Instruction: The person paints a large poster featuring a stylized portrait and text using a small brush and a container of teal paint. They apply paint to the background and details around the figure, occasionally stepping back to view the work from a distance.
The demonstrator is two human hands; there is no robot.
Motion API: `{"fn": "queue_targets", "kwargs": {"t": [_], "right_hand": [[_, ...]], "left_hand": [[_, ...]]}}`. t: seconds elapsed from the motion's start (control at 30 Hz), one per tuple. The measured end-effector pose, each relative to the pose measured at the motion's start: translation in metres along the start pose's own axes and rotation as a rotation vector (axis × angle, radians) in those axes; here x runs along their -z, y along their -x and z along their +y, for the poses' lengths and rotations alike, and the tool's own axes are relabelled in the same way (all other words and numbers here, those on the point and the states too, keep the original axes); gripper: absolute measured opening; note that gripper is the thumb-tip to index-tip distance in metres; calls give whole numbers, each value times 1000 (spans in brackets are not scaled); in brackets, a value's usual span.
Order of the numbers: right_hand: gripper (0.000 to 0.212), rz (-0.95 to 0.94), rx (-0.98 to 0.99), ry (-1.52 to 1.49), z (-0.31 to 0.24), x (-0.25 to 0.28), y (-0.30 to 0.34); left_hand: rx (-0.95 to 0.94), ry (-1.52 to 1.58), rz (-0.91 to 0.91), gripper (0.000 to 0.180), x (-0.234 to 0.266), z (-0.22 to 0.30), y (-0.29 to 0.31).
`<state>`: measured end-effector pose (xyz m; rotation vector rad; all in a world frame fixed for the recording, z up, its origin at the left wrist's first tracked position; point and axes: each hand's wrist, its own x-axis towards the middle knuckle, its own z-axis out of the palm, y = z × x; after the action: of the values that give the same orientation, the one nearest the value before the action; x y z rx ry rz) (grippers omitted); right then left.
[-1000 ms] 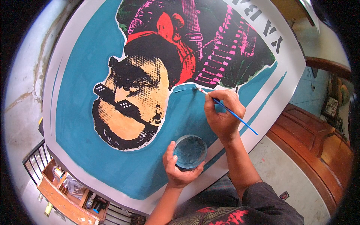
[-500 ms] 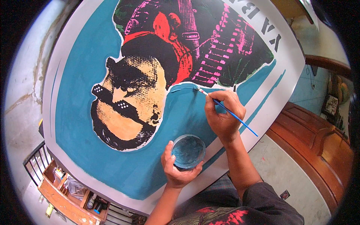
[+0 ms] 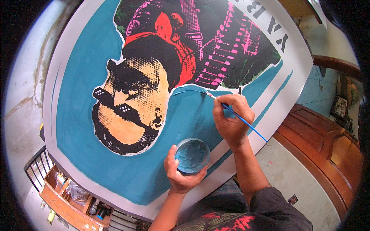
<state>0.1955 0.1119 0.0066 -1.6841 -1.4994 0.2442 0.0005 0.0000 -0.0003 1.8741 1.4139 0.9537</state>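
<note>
Brush (image 3: 231, 111) unmoved in right hand (image 3: 231, 121) fingers.

Thin blue-handled paintbrush (image 3: 237, 116), pinched between the fingers (image 3: 225, 103) of the right hand (image 3: 231, 121), slanted with handle trailing down to the right past the wrist, pale tip pressed on the teal-painted poster (image 3: 88, 127) just up-left of the fingers, at the white outline under the black and pink figure. Small round bowl (image 3: 192, 155) of teal paint, upright, cupped from below in the left hand (image 3: 181, 175), just below the brush.
</note>
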Motion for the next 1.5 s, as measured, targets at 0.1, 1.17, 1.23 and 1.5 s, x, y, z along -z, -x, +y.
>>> {"fn": "queue_targets", "kwargs": {"t": [0.1,1.17,1.23,1.5], "right_hand": [[12,-8,-2,11,0,3,0],[11,-61,-39,-160,-28,-25,-4],[11,-59,-20,-159,-28,-27,-3],[14,-57,44,-151,-25,-33,0]], "left_hand": [[5,0,-2,87,0,1,-1],[7,-35,10,86,6,4,-3],[14,-18,18,86,6,4,-3],[17,-8,22,85,5,5,-3]]}}
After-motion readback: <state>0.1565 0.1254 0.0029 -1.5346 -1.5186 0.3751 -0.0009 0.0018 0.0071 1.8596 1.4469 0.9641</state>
